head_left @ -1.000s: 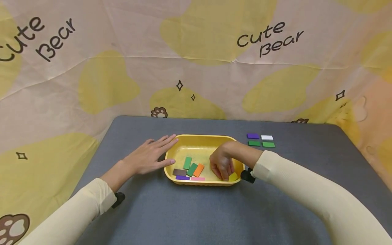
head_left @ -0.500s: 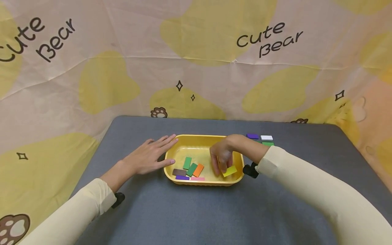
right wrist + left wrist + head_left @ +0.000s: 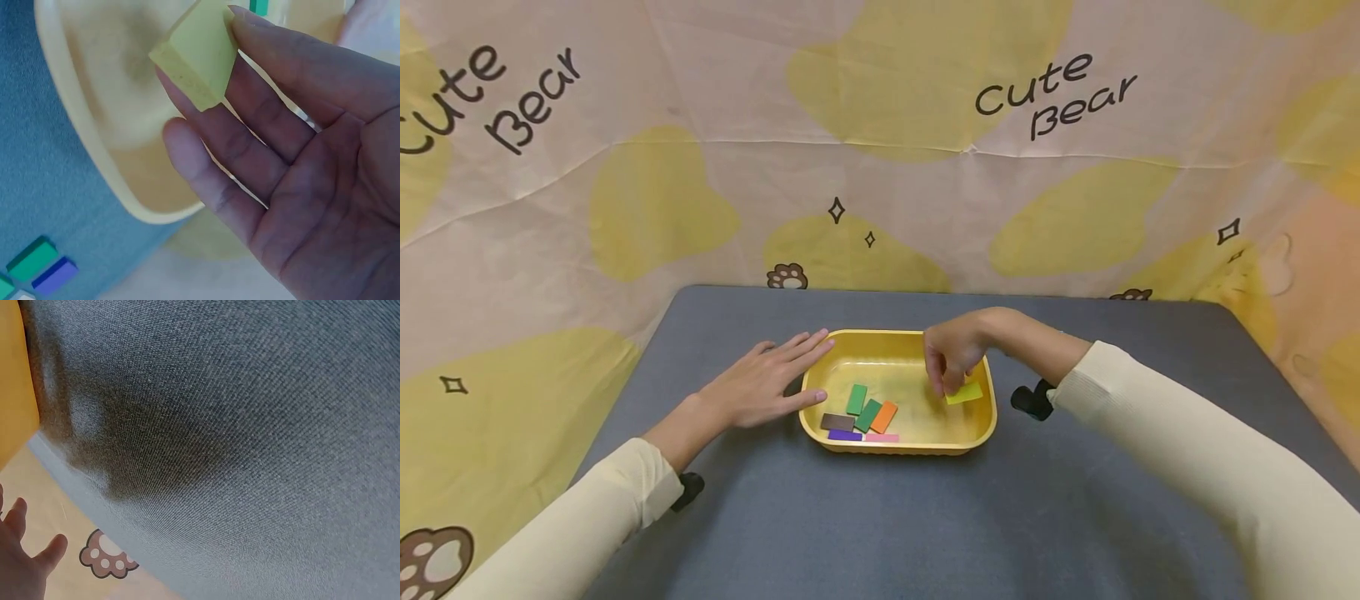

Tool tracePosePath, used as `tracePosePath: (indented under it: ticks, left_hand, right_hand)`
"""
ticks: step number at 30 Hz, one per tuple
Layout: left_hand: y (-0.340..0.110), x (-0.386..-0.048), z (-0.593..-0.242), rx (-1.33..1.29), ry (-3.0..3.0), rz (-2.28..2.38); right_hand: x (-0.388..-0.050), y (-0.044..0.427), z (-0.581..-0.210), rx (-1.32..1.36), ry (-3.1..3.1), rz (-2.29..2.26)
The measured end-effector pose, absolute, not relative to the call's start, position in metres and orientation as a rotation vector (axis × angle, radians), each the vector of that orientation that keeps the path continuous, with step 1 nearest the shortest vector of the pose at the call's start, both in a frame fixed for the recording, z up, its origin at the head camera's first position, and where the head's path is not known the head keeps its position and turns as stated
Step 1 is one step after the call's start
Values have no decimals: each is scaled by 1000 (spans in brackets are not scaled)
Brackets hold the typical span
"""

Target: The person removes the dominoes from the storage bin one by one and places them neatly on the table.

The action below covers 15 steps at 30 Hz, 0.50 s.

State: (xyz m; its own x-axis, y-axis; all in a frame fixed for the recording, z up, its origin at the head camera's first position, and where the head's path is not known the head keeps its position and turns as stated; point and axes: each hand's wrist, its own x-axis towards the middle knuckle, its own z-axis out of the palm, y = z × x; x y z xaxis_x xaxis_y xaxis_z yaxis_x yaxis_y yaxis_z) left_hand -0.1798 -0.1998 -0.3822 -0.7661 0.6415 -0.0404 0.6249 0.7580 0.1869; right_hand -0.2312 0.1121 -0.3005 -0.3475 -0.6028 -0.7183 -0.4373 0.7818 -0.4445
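Over the right part of the yellow tray point(image 3: 910, 342), the right hand point(image 3: 953, 354) pinches a yellow block point(image 3: 964, 393). In the right wrist view the yellow block point(image 3: 203, 53) is between the thumb and fingers of the right hand point(image 3: 281, 144), raised off the tray floor. The left hand point(image 3: 756, 383) lies with spread fingers on the tray's left rim, holding nothing. In the tray's left half lie two green blocks point(image 3: 857, 399) point(image 3: 868, 415), an orange block point(image 3: 884, 417), a dark brown block point(image 3: 837, 422), a purple block point(image 3: 845, 435) and a pink block point(image 3: 882, 437).
Beyond the tray's right end, several blocks stand on the grey table point(image 3: 880, 517); the right wrist view shows a green block point(image 3: 31, 257) and a purple block point(image 3: 55, 275) among them. The right arm hides them in the head view. A patterned cloth point(image 3: 880, 100) hangs behind the table.
The right hand has lifted the yellow block from the tray's near right corner and moved away from the viewer and slightly right. Its arm now covers the blocks outside. The left hand has stayed on the rim.
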Motion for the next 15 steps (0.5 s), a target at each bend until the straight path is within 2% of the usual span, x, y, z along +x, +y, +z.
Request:
tracePosePath:
  ticks: [15]
  left_hand:
    - [-199, -180, -382, 1029, 2849, 240]
  right_hand:
    - [-242, 141, -288, -807, 2113, -311]
